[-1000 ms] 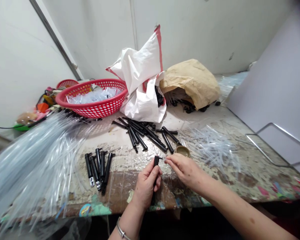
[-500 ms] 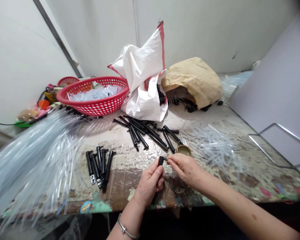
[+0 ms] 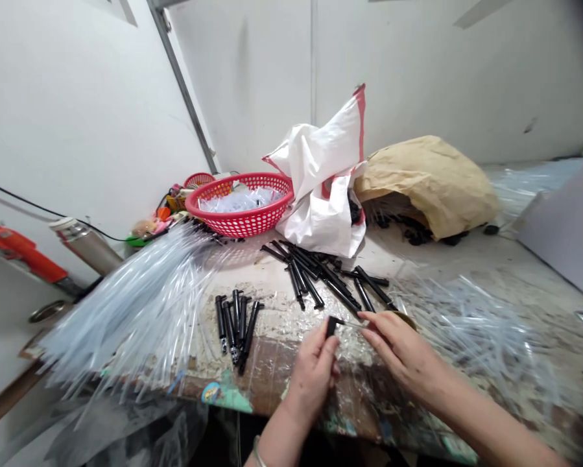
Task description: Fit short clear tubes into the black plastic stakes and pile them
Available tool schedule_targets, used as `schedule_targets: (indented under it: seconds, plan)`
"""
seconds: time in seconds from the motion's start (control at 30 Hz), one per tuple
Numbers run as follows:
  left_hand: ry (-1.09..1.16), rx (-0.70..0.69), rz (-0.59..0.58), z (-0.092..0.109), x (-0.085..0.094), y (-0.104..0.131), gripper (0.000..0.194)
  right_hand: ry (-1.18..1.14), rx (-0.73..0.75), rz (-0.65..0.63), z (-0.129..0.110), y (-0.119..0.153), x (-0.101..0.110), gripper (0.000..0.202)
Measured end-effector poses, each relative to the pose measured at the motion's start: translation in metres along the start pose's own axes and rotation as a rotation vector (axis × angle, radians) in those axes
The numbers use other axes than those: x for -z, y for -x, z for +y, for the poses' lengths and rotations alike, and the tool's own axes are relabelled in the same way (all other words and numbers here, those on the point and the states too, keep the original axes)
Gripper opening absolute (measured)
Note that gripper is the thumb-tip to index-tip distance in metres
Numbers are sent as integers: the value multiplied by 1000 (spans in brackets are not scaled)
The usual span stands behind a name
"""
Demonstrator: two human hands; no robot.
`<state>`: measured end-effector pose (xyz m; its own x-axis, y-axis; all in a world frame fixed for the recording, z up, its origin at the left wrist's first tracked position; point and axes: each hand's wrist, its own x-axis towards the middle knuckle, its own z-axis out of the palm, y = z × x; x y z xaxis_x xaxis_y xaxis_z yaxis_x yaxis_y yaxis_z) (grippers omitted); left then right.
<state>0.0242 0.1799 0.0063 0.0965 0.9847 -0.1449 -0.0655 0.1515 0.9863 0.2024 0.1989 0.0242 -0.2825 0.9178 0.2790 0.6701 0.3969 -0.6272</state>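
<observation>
Upright in my left hand (image 3: 316, 363) is a black cylindrical part (image 3: 332, 326), its top with a side nozzle showing above the closed fingers. My right hand (image 3: 403, 350) pinches a thin clear strand (image 3: 352, 323) that runs to that nozzle. Behind the hands lies a loose pile of black tubes (image 3: 315, 269). A smaller group of black tubes (image 3: 240, 324) rests to the left. Partly hidden behind my right hand is a small round dish (image 3: 408, 320).
Long clear tubes (image 3: 140, 311) spread over the left side, short clear tubes (image 3: 486, 324) at the right. Behind stand a red basket (image 3: 242, 224), a white sack (image 3: 327, 220) and a brown bag (image 3: 432, 185). A steel flask (image 3: 89, 246) is far left.
The view has swung left, bringing the flask and a red tool into sight. My right hand has moved away from the black part, and a thin strand now shows between them.
</observation>
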Motion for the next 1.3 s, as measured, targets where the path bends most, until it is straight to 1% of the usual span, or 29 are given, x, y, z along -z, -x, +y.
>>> schedule_targets:
  seconds: [0.07,0.13,0.2,0.23,0.27,0.33,0.4,0.47,0.53,0.6,0.67,0.7,0.77,0.8,0.83,0.9,0.97,1.0,1.07,1.1,1.13,1.17,1.2,1.23,1.3]
  plan:
    - [-152,-76,182,8,25,-2,52,-1,10,-1,-4,2,5,30]
    - [-357,-148,371,15,58,-9,52,-4,24,-36,-7,3,8,28]
    - [-653,-237,536,21,93,-21,48,5,33,-78,-9,0,7,27]
    - [-823,-255,573,24,109,-28,46,18,30,-99,-9,-4,5,27]
    - [-972,-239,595,26,122,-35,46,40,23,-119,-10,-9,2,26]
    - [-1089,-204,613,28,140,-46,48,103,-6,-165,-11,-25,-7,26]
    - [-1141,-169,632,29,149,-54,50,182,-58,-219,-14,-45,-20,25]
    - [-1195,-149,660,27,150,-58,52,244,-121,-247,-18,-65,-36,22]
    - [-1236,-140,688,24,151,-59,53,278,-173,-237,-22,-84,-53,17]
    - [-1262,-132,697,20,152,-60,51,295,-217,-215,-24,-99,-67,18]
    - [-1279,-123,688,17,154,-59,50,304,-259,-209,-24,-108,-75,18]
    - [-1284,-129,684,17,155,-58,49,305,-278,-210,-23,-112,-75,18]
    - [-1268,-203,679,20,152,-56,49,301,-312,-207,-20,-115,-69,18]
    - [-1239,-280,673,23,147,-55,49,296,-320,-200,-20,-115,-62,20]
    - [-1197,-380,659,27,140,-53,49,290,-321,-190,-19,-113,-53,22]
    - [-1092,-606,597,35,117,-49,49,272,-285,-175,-22,-104,-33,25]
    - [-1017,-780,479,39,86,-46,53,204,-164,-168,-29,-88,-14,25]
    - [-996,-830,386,39,70,-44,54,154,-87,-169,-33,-79,-5,25]
    - [-937,-877,125,34,40,-42,51,59,43,-180,-40,-59,8,23]
    - [-897,-854,-3,29,27,-40,48,23,71,-191,-41,-50,14,21]
    - [-849,-806,-103,23,17,-39,46,-4,68,-207,-39,-43,20,19]
    - [-793,-739,-168,18,9,-37,45,-29,39,-216,-35,-38,26,17]
    - [-729,-653,-198,13,3,-35,44,-42,-20,-212,-27,-35,33,18]
    - [-657,-552,-197,8,0,-32,43,-17,-106,-189,-16,-34,41,20]
    - [-477,-323,-151,1,-4,-28,44,126,-328,-103,15,-38,60,29]
